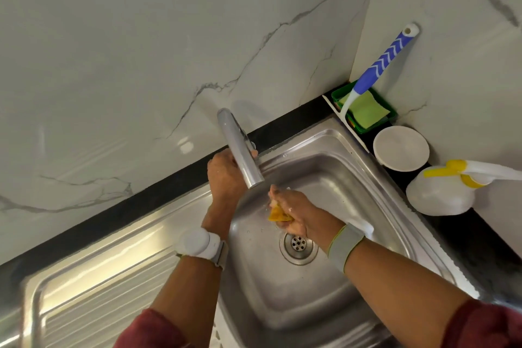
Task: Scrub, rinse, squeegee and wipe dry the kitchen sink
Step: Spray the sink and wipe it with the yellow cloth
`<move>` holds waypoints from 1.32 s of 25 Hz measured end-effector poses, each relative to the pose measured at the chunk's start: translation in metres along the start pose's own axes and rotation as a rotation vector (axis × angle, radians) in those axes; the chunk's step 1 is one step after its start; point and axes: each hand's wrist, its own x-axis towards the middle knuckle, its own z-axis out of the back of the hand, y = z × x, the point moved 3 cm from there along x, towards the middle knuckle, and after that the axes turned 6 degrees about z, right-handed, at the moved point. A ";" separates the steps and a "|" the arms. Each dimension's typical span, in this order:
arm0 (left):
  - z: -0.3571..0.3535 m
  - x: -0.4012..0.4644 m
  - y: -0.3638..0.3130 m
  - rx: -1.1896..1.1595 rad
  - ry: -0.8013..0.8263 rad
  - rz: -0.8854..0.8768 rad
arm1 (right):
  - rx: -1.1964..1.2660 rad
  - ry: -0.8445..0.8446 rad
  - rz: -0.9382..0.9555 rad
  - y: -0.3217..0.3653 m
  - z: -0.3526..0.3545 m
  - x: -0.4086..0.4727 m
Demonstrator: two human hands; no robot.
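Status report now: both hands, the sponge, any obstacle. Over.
Left hand grips chrome tap spout. Right hand squeezes yellow sponge under spout, above steel sink drain. Nothing blocking basin.

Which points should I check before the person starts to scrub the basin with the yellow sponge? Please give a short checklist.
1. Yellow sponge gripped in right hand: ok.
2. Sponge under the faucet spout: ok.
3. Left hand at the faucet base: ok.
4. Water running: cannot tell.
5. Drain uncovered: ok.
6. Squeegee at hand in the green tray: ok.
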 end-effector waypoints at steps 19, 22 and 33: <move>-0.004 -0.145 0.102 -0.160 0.010 -0.133 | 0.025 -0.060 0.149 0.004 -0.011 -0.091; -0.009 -0.143 0.098 -0.127 -0.006 -0.149 | 0.099 -0.015 0.157 -0.013 -0.004 -0.103; 0.021 -0.112 0.136 0.465 -0.141 -0.203 | -0.819 0.067 0.282 0.020 0.027 -0.105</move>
